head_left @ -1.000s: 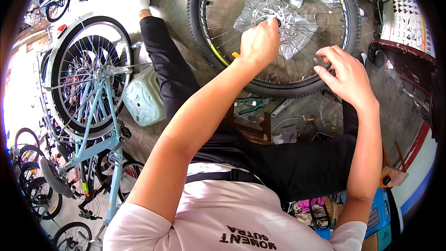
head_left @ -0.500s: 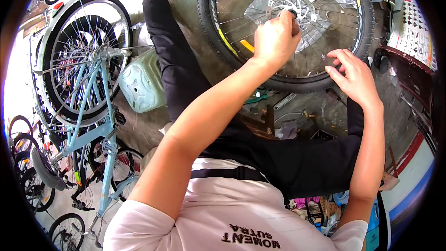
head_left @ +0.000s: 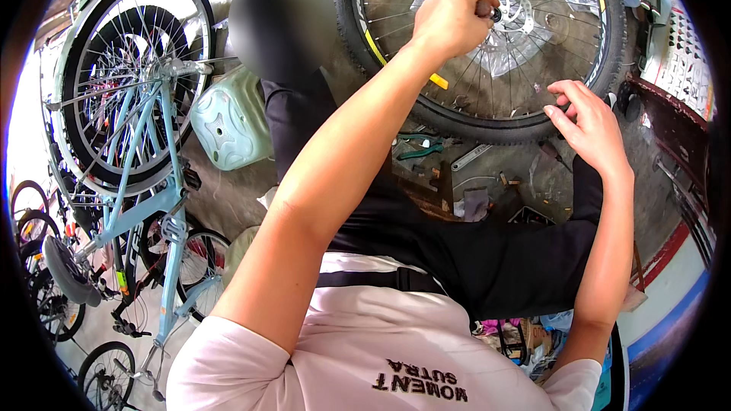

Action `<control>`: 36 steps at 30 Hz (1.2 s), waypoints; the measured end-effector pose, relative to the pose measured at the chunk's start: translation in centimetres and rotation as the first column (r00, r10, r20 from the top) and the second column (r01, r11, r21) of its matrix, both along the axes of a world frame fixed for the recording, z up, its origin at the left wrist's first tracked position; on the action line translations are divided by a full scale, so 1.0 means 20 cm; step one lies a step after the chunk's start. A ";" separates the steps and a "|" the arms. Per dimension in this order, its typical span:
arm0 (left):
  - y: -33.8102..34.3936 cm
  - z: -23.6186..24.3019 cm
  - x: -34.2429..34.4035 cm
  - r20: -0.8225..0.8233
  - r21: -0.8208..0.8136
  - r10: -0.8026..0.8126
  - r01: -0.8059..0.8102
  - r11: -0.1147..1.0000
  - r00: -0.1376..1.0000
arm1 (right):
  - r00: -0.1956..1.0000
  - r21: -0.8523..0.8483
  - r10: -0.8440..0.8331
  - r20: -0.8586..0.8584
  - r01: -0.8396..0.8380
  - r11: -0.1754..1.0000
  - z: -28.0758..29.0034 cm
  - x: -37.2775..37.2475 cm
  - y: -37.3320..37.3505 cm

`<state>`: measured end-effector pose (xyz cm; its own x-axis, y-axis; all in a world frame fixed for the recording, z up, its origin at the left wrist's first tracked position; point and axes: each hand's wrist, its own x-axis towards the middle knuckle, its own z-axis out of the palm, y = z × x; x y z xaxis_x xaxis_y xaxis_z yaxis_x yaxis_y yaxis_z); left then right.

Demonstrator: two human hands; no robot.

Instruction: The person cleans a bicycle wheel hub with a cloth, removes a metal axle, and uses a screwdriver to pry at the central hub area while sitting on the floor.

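A bicycle wheel (head_left: 480, 129) with a knobby black tyre lies flat on the floor in front of me. My left hand (head_left: 455, 21) is closed at its hub, beside the silver brake disc (head_left: 516, 7). A small dark, round end shows at the fingertips; what they grip is mostly hidden. My right hand (head_left: 585, 125) hovers over the tyre's near right edge, empty, with fingers loosely bent and apart. Across the spokes, a yellow reflector (head_left: 438, 81) lies near my left wrist.
Clear plastic bags (head_left: 506, 53) show beneath the wheel. Green-handled pliers (head_left: 420, 147) and a wrench (head_left: 470, 156) lie close to its near edge. To the left are a pale green stool (head_left: 232, 123) and an upturned light blue bicycle (head_left: 156, 198). A dark red cabinet (head_left: 674, 106) stands at right.
My left hand has shifted slightly up at the hub, and its wrist has turned. The wheel sits slightly farther right in view. My right hand stays nearly where it was, still open.
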<state>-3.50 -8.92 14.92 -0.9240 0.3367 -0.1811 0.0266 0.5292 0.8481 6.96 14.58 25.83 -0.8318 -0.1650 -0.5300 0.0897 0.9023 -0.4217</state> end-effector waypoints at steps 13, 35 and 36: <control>0.04 0.16 0.34 -0.186 -0.075 0.083 -0.098 0.992 0.979 | 1.000 -0.010 0.002 -0.025 -0.002 1.000 -0.01 0.00 0.01; 0.12 -0.12 0.24 -0.209 -0.100 0.133 -0.156 0.983 0.969 | 0.999 0.020 -0.026 0.046 0.025 0.999 -0.07 0.03 0.00; 0.12 -0.11 0.24 -0.213 -0.093 0.119 -0.142 0.986 0.970 | 1.000 0.023 -0.007 0.026 0.007 1.000 -0.06 0.03 0.00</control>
